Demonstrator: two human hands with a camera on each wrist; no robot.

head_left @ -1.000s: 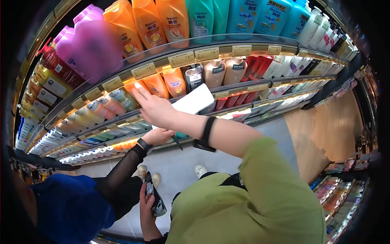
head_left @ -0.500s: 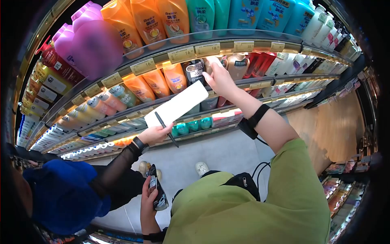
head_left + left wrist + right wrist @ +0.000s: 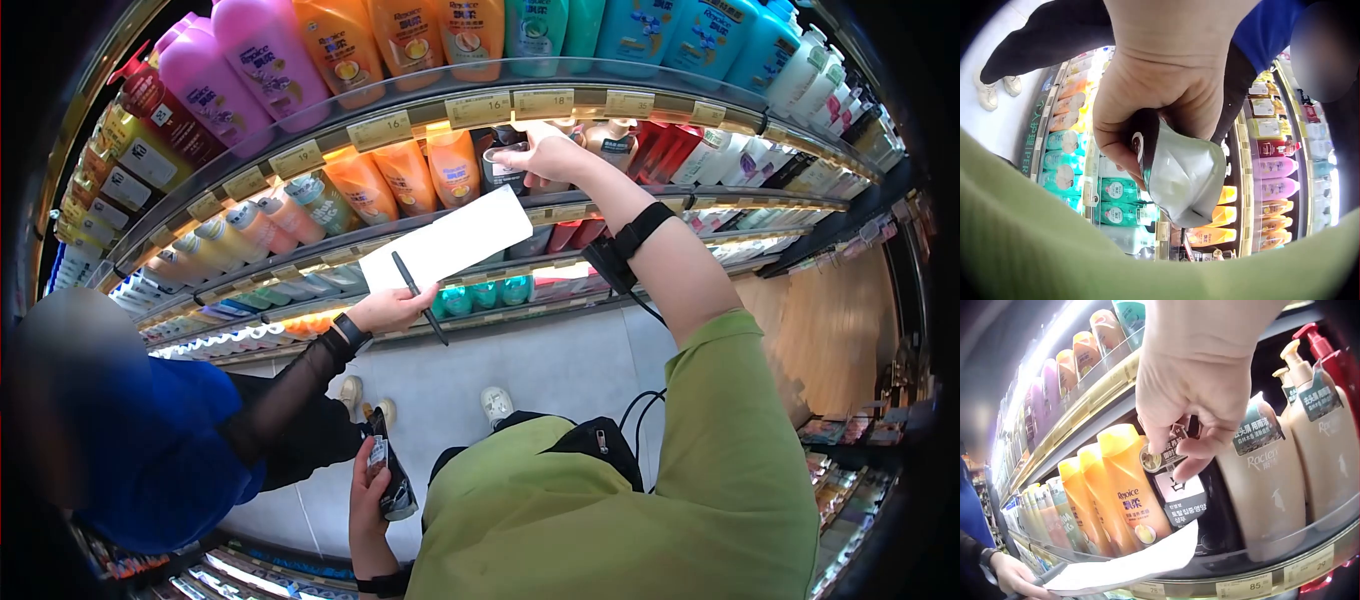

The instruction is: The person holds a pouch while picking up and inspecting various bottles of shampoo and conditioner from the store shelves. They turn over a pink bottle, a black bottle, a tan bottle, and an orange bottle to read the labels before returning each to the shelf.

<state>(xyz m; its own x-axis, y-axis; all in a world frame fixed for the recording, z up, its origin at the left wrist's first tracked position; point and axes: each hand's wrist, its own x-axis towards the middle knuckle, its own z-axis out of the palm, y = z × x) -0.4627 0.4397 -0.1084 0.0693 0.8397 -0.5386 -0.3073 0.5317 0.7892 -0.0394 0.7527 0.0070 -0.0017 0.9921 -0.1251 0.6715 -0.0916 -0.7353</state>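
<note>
My right hand (image 3: 550, 158) reaches into the second shelf and grips the top of a black shampoo bottle (image 3: 497, 173). In the right wrist view its fingers curl at the bottle's neck, over a round tag (image 3: 1159, 460) and above the white label. The bottle stands between orange Rejoice bottles (image 3: 1125, 500) and beige pump bottles (image 3: 1266, 481). Low by my body, my left hand (image 3: 370, 490) holds a dark pouch (image 3: 397, 485). The left wrist view shows the pouch's silvery end, with fingers wrapped along its side.
Another person's hand (image 3: 392, 308) holds a white sheet (image 3: 450, 240) and a black pen (image 3: 418, 295) just in front of the shelf, below my right hand. A price-tag rail (image 3: 480, 108) runs above it. Pink bottles (image 3: 268, 60) stand on the shelf above. That person, in blue, stands at my left.
My right hand has moved right from the orange bottles to the beige bottles, then slightly back to the black bottle. The other person's sheet and pen have come into fuller view. My left hand keeps the pouch.
</note>
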